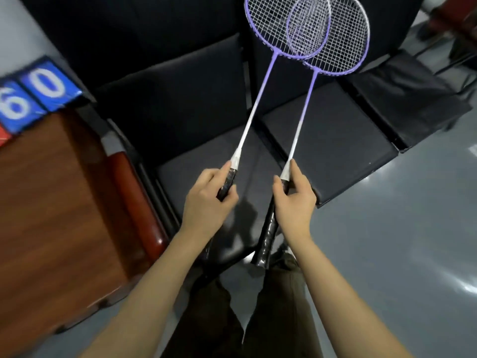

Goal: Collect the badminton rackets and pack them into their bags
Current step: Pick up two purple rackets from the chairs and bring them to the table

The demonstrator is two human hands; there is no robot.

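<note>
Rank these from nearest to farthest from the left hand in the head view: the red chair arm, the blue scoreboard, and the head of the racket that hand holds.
Measured from the left hand:
1. Red chair arm, just to its left beside the wooden table.
2. Racket head, up at the top, overlapping the other racket's head.
3. Blue scoreboard, far left on the table.

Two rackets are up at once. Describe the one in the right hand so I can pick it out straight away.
Start at the row of black seat cushions. Above them the person holds two purple rackets with overlapping heads. The right-hand racket is gripped by the right hand high on its handle, so the long black grip tail sticks out below the hand, and its head sits lower and further right than the other racket.
</note>
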